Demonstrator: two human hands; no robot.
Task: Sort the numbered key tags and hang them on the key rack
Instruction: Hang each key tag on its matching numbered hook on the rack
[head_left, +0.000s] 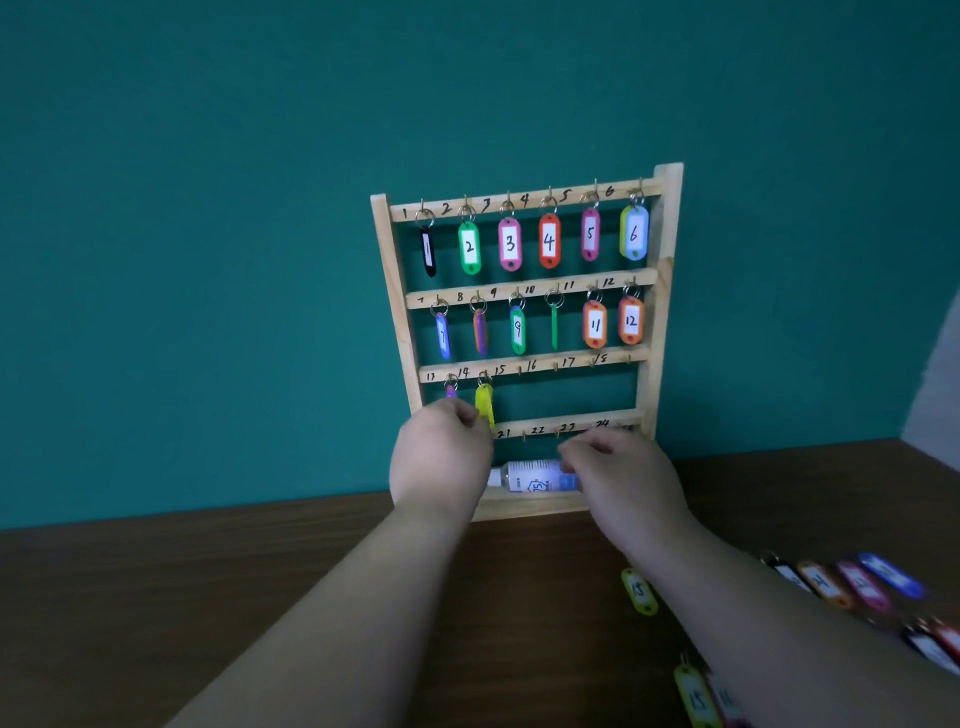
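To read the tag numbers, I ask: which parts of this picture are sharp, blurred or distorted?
Head view: the wooden key rack looks skewed by wide-angle distortion; the green plastic tag 2 reads sharply; the left hand, right hand and loose coloured plastic tags are blurred.

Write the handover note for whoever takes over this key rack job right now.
Left hand: at the third rail, fingertips against the yellow tag; grip unclear.
Right hand: before the bottom rail, loosely curled, nothing seen in it.
Done: key rack top two rails full, 1 to 12; purple tag and yellow tag hang on the third.
Left: loose tags on the table, yellow 15 tag among them.
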